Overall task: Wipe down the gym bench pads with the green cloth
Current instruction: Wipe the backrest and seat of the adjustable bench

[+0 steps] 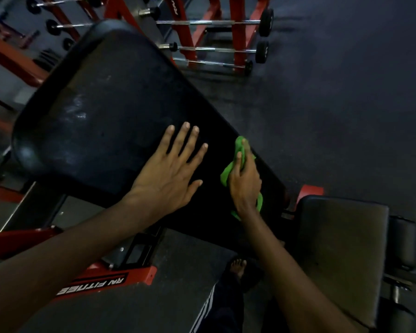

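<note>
Backrest pad, the long black one, is the landmark here: it runs on a diagonal from its broad upper end at far left down to its narrow end beside the seat pad. Past its upper end stands a red rack of barbells on the dark floor. On the pad's lower half lies the left hand, flat, fingers spread wide and gripping nothing, which looks like bracing. Just to the right of it, at the pad's right-hand edge, the right hand is closed around the bunched green cloth, pressing it onto the vinyl; cloth pokes out above the fingers and below the wrist. The broad dull stretch of pad lies up and to the left of the cloth, along the pad's long axis, so the next strokes probably need to run that way, and the flat left hand sits in that path. The seat pad, lower right of the backrest's narrow end, appears untouched; whether it is clean I cannot tell.
</note>
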`<state>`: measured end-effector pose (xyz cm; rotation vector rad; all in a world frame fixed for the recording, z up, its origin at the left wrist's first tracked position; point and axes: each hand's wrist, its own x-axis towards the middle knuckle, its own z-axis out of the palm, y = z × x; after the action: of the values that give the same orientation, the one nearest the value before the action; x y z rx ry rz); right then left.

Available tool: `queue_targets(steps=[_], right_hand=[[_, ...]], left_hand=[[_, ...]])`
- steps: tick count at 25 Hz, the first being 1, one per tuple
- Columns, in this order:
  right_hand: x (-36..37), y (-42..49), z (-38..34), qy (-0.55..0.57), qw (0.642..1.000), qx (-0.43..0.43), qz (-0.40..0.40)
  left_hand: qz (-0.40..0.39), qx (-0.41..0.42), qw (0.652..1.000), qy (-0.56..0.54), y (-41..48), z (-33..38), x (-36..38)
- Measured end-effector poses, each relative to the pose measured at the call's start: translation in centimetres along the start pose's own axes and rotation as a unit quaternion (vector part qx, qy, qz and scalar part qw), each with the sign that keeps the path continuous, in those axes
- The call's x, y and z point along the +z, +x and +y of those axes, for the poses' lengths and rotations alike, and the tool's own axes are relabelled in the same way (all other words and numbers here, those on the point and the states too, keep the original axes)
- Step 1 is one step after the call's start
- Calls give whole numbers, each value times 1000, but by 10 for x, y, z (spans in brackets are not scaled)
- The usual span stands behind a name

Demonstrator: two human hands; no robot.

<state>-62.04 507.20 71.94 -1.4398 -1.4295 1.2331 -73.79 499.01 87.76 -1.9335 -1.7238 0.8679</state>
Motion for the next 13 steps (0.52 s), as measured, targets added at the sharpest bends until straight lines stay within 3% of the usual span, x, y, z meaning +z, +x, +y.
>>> queue_targets(steps=[4, 7, 13], right_hand=[[7, -88, -4, 21, 977, -200, -69], [5, -41, -10, -9, 956, -282, -84], [7, 22, -39, 13, 995, -97, -2]], left_hand=[[-12, -22, 999, -27, -2, -7, -13], [12, -71, 997, -14, -21, -20, -26], [14, -70, 997, 4, -40, -30, -15]])
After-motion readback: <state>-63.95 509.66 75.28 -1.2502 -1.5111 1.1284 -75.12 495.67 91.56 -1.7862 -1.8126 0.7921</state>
